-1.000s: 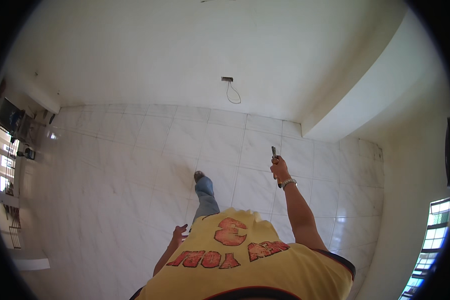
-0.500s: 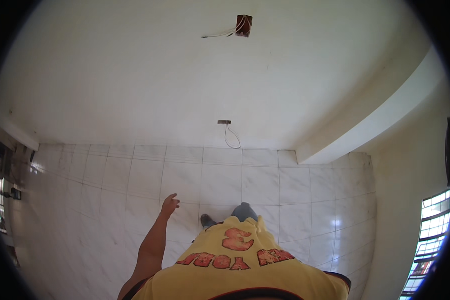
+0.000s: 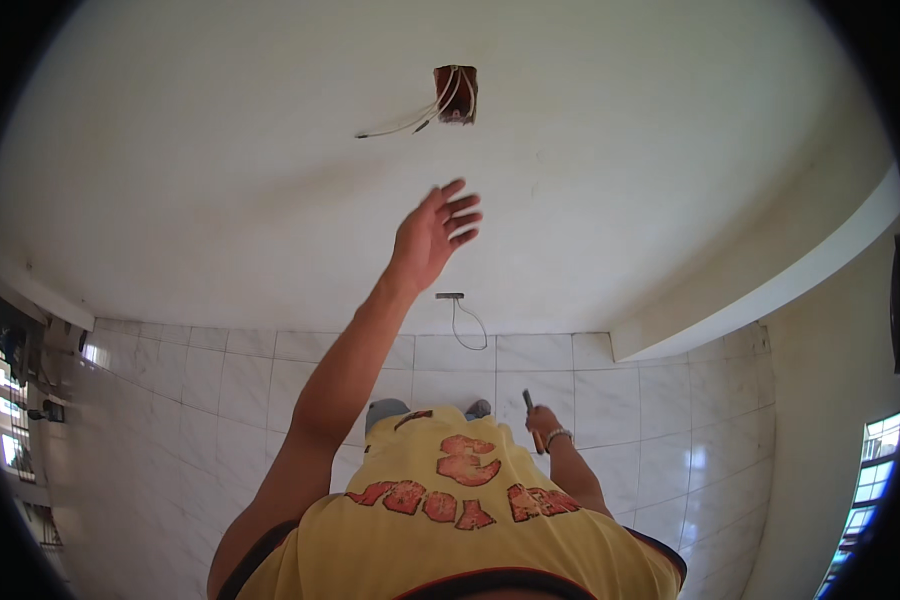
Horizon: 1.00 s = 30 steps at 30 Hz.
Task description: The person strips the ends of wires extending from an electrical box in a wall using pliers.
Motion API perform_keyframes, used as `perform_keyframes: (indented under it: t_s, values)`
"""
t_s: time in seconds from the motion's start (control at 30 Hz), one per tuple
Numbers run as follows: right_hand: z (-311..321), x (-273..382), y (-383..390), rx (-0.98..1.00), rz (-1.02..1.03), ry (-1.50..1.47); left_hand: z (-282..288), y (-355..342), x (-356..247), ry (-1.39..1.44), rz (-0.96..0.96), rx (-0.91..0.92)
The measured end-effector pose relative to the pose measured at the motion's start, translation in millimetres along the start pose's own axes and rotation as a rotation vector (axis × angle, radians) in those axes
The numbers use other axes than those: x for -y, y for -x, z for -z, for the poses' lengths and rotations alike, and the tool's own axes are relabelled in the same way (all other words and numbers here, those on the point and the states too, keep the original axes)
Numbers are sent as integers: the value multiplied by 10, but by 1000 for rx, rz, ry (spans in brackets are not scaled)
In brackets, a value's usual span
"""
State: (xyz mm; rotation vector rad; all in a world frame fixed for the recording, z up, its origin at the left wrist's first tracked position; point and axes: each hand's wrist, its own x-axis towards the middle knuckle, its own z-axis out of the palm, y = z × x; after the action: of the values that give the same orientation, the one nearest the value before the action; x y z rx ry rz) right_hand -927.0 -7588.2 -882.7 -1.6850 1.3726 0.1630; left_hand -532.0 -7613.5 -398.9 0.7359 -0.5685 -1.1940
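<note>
Left hand (image 3: 435, 232) up, fingers spread, empty — below the ceiling box (image 3: 456, 94); right hand (image 3: 541, 424) low, gripping a small tool (image 3: 532, 418).

Plain white plaster ceiling (image 3: 270, 200) with a reddish-brown rectangular junction box (image 3: 457, 95) trailing pale wires (image 3: 410, 122). White glossy square wall tiles (image 3: 220, 390), faintly grey-veined, with thin grey joints. Yellow sleeveless cotton shirt (image 3: 450, 530) printed in red-orange lettering, dark-edged at the armholes. Slim dark tool with an orange-brown handle (image 3: 533, 422); silver wristband (image 3: 557, 436).
</note>
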Motion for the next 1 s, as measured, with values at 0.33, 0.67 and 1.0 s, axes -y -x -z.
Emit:
perform_keyframes:
  t_s: [0.33, 0.67, 1.0]
  values:
    - [1305, 2264, 612, -161, 241, -911, -315, -1214, -453, 490, 63, 284]
    - [1051, 3152, 1109, -489, 89, -1048, -63, -1042, -463, -55, -185, 400]
    - [889, 3789, 1227, -825, 114, -1179, 780, -338, 468, -818, -99, 1026]
